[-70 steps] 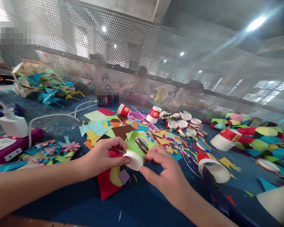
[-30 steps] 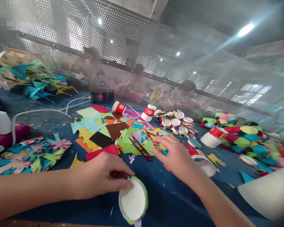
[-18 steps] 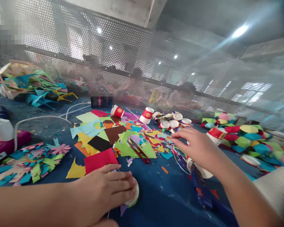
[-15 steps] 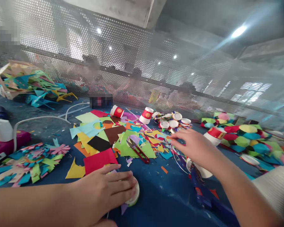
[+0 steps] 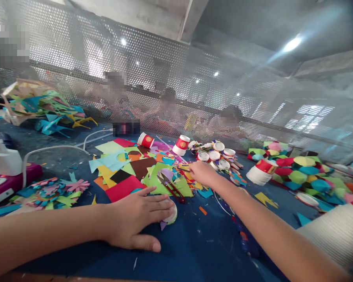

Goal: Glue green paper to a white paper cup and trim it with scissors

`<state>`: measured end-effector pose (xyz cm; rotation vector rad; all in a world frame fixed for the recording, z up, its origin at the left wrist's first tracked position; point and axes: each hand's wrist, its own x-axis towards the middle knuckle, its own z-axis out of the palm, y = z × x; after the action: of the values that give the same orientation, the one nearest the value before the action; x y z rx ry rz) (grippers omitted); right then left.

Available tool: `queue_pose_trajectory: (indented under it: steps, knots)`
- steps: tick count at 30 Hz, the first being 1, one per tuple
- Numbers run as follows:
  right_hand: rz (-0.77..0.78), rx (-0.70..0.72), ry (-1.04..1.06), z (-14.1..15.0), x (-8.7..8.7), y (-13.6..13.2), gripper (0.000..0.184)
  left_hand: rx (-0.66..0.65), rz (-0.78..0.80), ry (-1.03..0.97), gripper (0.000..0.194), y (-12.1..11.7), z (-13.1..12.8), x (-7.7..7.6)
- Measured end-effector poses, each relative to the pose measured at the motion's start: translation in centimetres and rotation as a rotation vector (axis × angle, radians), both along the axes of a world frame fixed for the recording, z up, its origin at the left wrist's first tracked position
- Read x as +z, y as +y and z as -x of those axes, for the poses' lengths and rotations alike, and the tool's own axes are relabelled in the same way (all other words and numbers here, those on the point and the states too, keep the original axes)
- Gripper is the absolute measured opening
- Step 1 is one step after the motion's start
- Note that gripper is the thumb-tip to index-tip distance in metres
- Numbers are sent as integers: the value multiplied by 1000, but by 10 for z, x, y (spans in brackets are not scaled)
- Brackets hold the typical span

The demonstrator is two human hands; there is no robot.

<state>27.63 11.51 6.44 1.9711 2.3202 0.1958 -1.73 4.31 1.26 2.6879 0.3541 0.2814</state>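
Head view, from the left: white charger (image 5: 4,161) on a magenta box (image 5: 13,182), then a heap of cut paper flowers (image 5: 55,188) on the blue bench (image 5: 194,250).

— And the left hand (image 5: 135,219)?

— Lies flat and spread wide, palm down on the bench, gripping nothing. Presses with the fingertips on a white paper disc (image 5: 173,213) rimmed in green, just right of the red sheet (image 5: 122,187).

— So where exactly is the disc?

— On the bench, under those fingertips, mostly covered; only the right edge and a purple scrap peeking out. Just behind it, red-handled scissors (image 5: 172,187) on a green sheet.

— The right hand (image 5: 201,172)?

— Reaches well beyond the disc, into the coloured scraps, close to the cluster of cut cup bottoms (image 5: 217,154). Curled narrow, back turned to the camera; cannot tell whether anything is pinched.

— Risks?

— Probably a slide: only light fingertip pressure on the disc, so could skid on the smooth bench or shed its green rim if the pressing slackens. Could also brush the scissor blades, so near the left fingertips. With eyes on the far scraps, could knock the upright red cup (image 5: 181,145).
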Motion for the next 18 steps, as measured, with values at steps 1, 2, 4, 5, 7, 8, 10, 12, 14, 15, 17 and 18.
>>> queue_pose_trajectory:
  steps: [1,2,4,5,7,8,10,12,14,15,17,18]
  knots:
    - [-25,-19,34,1,1,2,29,-2,-1,-16,87,1,0,-1]
    - [-57,-40,77,1,4,3,29,0,-4,-34,89,1,1,-3]
    - [-139,-81,191,-2,16,2,30,14,-16,-77,90,0,4,-5]
    - [-184,-95,262,-4,25,0,31,24,-24,-99,88,-1,6,-5]
    - [-267,-94,437,-7,46,-10,33,48,-39,-134,80,-1,11,-4]
    - [-305,-81,541,-7,57,-18,35,62,-44,-144,76,-1,14,-3]
    - [-338,-20,779,-4,75,-38,40,85,-46,-139,71,-1,19,0]
    - [-300,86,1021,3,82,-62,44,85,-42,-112,72,-1,23,3]
    - [-288,154,1214,15,75,-84,47,61,-13,-43,77,-2,24,8]
    - [-316,158,1296,21,66,-93,44,48,10,2,79,-2,24,12]
    - [-301,125,1415,35,42,-106,43,36,53,88,82,-4,22,20]
    - [-272,111,1458,41,29,-110,47,32,63,119,82,-5,21,24]
